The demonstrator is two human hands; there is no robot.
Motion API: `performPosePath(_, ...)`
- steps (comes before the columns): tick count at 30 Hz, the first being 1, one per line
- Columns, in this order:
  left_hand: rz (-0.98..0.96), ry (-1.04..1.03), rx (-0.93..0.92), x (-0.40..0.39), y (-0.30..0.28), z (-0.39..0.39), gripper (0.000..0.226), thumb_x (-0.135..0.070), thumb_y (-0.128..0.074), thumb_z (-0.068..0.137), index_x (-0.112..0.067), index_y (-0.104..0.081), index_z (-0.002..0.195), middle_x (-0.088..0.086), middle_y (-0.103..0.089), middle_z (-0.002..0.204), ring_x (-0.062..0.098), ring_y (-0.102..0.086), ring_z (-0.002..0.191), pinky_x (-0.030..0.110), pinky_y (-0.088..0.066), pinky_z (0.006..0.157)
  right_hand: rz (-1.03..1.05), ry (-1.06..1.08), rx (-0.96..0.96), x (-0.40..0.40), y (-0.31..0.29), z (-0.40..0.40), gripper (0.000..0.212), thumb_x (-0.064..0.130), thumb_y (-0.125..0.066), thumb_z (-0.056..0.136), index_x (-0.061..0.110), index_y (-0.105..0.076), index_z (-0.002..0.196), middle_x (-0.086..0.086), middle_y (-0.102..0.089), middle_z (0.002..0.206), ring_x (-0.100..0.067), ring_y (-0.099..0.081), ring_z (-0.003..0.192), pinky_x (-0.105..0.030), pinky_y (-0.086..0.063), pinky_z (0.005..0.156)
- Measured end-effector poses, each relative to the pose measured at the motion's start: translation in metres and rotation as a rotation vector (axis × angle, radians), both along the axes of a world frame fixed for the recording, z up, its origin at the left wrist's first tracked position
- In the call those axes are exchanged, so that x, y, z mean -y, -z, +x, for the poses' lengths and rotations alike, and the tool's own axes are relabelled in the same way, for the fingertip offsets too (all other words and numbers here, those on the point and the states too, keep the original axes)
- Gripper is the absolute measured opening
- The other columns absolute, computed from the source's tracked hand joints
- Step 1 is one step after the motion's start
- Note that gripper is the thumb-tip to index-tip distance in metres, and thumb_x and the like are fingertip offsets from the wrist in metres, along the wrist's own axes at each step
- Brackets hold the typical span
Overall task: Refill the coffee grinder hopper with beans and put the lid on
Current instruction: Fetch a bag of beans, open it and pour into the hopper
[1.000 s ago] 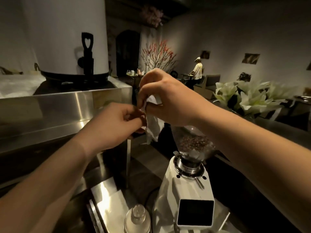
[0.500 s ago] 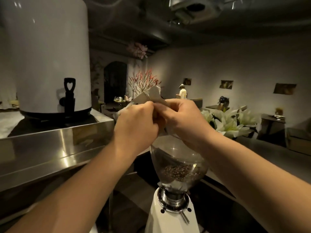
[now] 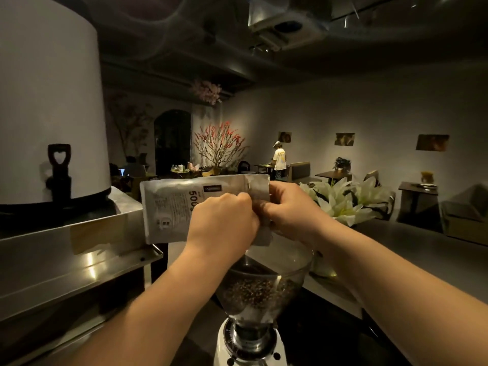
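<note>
Nearest, clear hopper (image 3: 260, 291) partly filled with beans (image 3: 257, 290), lid off. Just above, white bean bag (image 3: 174, 210) held sideways, left hand (image 3: 224, 225) and right hand (image 3: 289, 210) both pinching its right end. Behind, white lilies (image 3: 343, 199).

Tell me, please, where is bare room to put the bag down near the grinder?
Bare: the dark counter right of the hopper, before the white flowers. Crowded: above the hopper, where both hands, left and right, grip the bag; the urn fills the left shelf.
</note>
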State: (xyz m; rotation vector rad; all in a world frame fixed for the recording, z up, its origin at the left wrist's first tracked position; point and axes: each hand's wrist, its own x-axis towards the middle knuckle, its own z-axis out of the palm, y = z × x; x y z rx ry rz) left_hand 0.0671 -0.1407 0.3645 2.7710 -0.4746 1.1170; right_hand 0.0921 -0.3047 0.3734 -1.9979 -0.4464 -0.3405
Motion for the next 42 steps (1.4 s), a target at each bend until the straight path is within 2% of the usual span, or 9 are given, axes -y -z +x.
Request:
performPosePath(7, -0.22, 0.06, 0.059, 0.005, 0.011, 0.01, 0.022, -0.036, -0.05, 0.108, -0.019, -0.063, 0.105, 0.0, -0.075, 0.099, 0.024, -0.076, 0.083, 0.037, -0.063, 0.072, 0.283, -0.204, -0.244, 0.009, 0.009, 0.015, 0.024, 0.015, -0.071, 0.105, 0.02, -0.074, 0.128, -0.003, -0.084, 0.113, -0.023, -0.084, 0.099, -0.04, -0.069, 0.076)
performPosePath(15, -0.098, 0.058, 0.244, 0.027, 0.011, 0.002, 0.045, -0.044, -0.033, 0.098, -0.018, -0.068, 0.089, -0.001, -0.072, 0.076, 0.021, -0.067, 0.055, 0.034, -0.057, 0.048, -0.12, 0.095, 0.12, 0.02, 0.012, 0.05, 0.028, 0.027, -0.086, 0.091, 0.02, -0.08, 0.118, 0.006, -0.083, 0.104, -0.015, -0.079, 0.101, -0.04, -0.068, 0.088)
performPosePath(21, -0.164, 0.072, 0.2, 0.034, 0.023, 0.0, 0.025, -0.046, -0.046, 0.103, -0.032, -0.062, 0.089, -0.012, -0.069, 0.078, 0.01, -0.064, 0.061, 0.03, -0.053, 0.055, 0.079, -0.145, -0.053, 0.032, 0.002, 0.061, 0.018, 0.009, -0.079, 0.096, 0.019, -0.077, 0.11, 0.001, -0.078, 0.084, -0.008, -0.074, 0.063, -0.025, -0.058, 0.053)
performPosePath(25, -0.48, 0.189, 0.011, 0.005, 0.061, -0.015, 0.046, -0.067, -0.054, 0.1, -0.031, -0.063, 0.073, -0.012, -0.065, 0.063, 0.007, -0.063, 0.059, 0.029, -0.052, 0.057, 0.25, -0.236, -0.079, 0.046, -0.001, 0.069, 0.016, 0.001, -0.074, 0.099, 0.006, -0.08, 0.112, -0.008, -0.078, 0.08, -0.011, -0.068, 0.055, -0.023, -0.053, 0.052)
performPosePath(29, -1.115, 0.293, 0.027, -0.014, 0.081, -0.022, 0.052, -0.059, -0.074, 0.093, -0.017, -0.068, 0.064, 0.011, -0.067, 0.063, 0.024, -0.061, 0.057, 0.024, -0.048, 0.054, 0.339, -0.352, -0.119, 0.049, 0.007, 0.078, 0.022, 0.009, -0.081, 0.09, 0.019, -0.085, 0.109, -0.023, -0.081, 0.116, -0.053, -0.072, 0.115, -0.068, -0.053, 0.11)
performPosePath(33, -1.174, 0.216, 0.116, -0.02, 0.081, -0.015, 0.059, -0.073, -0.072, 0.08, -0.015, -0.065, 0.072, 0.009, -0.064, 0.065, 0.013, -0.055, 0.052, 0.021, -0.046, 0.052, 0.464, -0.436, -0.249, 0.046, 0.009, 0.078, 0.024, 0.001, -0.073, 0.096, 0.017, -0.077, 0.113, -0.006, -0.086, 0.105, -0.024, -0.084, 0.099, -0.036, -0.07, 0.083)
performPosePath(38, -1.407, 0.344, -0.054, -0.021, 0.075, -0.008, 0.069, -0.073, -0.09, 0.048, -0.035, -0.075, 0.103, -0.019, -0.08, 0.096, -0.013, -0.07, 0.091, 0.029, -0.055, 0.094, 0.426, -0.497, -0.377, 0.046, 0.012, 0.079, 0.022, 0.002, -0.068, 0.101, 0.016, -0.077, 0.115, -0.003, -0.086, 0.098, -0.013, -0.082, 0.079, -0.022, -0.062, 0.057)
performPosePath(40, -1.487, 0.451, -0.117, -0.026, 0.072, -0.001, 0.066, -0.079, -0.087, 0.051, -0.043, -0.081, 0.107, -0.028, -0.081, 0.105, -0.008, -0.068, 0.113, 0.027, -0.057, 0.101, 0.306, -0.518, -0.372, 0.043, 0.015, 0.077, 0.024, 0.004, -0.069, 0.101, 0.016, -0.078, 0.121, -0.007, -0.085, 0.11, -0.016, -0.082, 0.091, -0.028, -0.069, 0.07)
performPosePath(42, -1.533, 0.571, -0.077, -0.037, 0.07, 0.009, 0.109, -0.084, -0.091, 0.049, -0.035, -0.067, 0.143, -0.015, -0.074, 0.139, 0.007, -0.064, 0.137, 0.035, -0.053, 0.117, 0.116, -0.453, -0.281, 0.04, 0.019, 0.079, 0.025, 0.008, -0.072, 0.101, 0.019, -0.078, 0.123, -0.006, -0.083, 0.119, -0.019, -0.081, 0.107, -0.037, -0.067, 0.089)
